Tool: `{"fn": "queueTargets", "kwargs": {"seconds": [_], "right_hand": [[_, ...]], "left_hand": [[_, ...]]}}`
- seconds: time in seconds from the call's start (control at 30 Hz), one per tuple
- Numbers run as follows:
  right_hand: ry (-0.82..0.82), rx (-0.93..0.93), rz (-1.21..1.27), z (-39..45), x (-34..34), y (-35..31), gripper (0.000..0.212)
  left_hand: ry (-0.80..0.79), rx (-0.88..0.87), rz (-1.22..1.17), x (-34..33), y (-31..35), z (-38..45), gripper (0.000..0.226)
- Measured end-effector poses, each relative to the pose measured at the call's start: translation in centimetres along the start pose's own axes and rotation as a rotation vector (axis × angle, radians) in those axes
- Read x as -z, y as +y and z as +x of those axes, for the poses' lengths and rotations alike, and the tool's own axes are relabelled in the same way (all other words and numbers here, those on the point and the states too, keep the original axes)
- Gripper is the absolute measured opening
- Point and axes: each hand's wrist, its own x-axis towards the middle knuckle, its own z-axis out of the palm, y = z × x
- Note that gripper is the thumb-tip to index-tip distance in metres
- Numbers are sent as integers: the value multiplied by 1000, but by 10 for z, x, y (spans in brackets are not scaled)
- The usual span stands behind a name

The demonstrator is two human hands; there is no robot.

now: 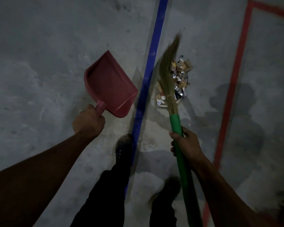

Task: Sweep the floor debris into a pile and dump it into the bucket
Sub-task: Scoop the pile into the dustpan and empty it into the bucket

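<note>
My left hand (88,121) grips the short handle of a red dustpan (110,84), which hangs tilted above the floor left of the blue line. My right hand (185,143) holds the green handle of a grass broom (168,76). The bristles reach forward over a pile of debris (180,74): paper scraps, foil wrappers and bits of cardboard lying on the concrete right of the blue line. Part of the pile is hidden behind the bristles. No bucket shows in this view.
A blue tape line (152,63) runs up the grey concrete floor between dustpan and pile. A red tape outline (236,71) marks a rectangle to the right. My two dark shoes (124,145) stand by the blue line.
</note>
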Motion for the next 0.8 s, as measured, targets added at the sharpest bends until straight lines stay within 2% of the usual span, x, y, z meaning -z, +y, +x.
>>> {"fn": "queueTargets", "kwargs": {"seconds": [0.1,0.2,0.27,0.33,0.47,0.57,0.67,0.8], "right_hand": [[-4,115,-253,-8,20,10,39],[-8,220,-636,-11,40,26,55],[-38,256,-879,-11,52,40,65],[-105,249,-1018,-9,65,55,69],[-182,216,-1169,3,97,80,64],[-127,240,-1196,29,132,100,57],[-75,257,-1195,68,169,101,66],[-42,330,-1178,119,205,79,67]], "left_hand": [[-19,7,-12,2,5,-9,31],[-37,7,-2,3,12,-20,33],[-49,14,4,2,17,-27,37],[-56,37,16,-1,24,-34,39],[-99,61,46,-16,32,-46,40],[-109,83,23,-31,42,-59,39],[-107,110,5,-49,57,-73,38],[-116,204,-77,-77,80,-93,37]]}}
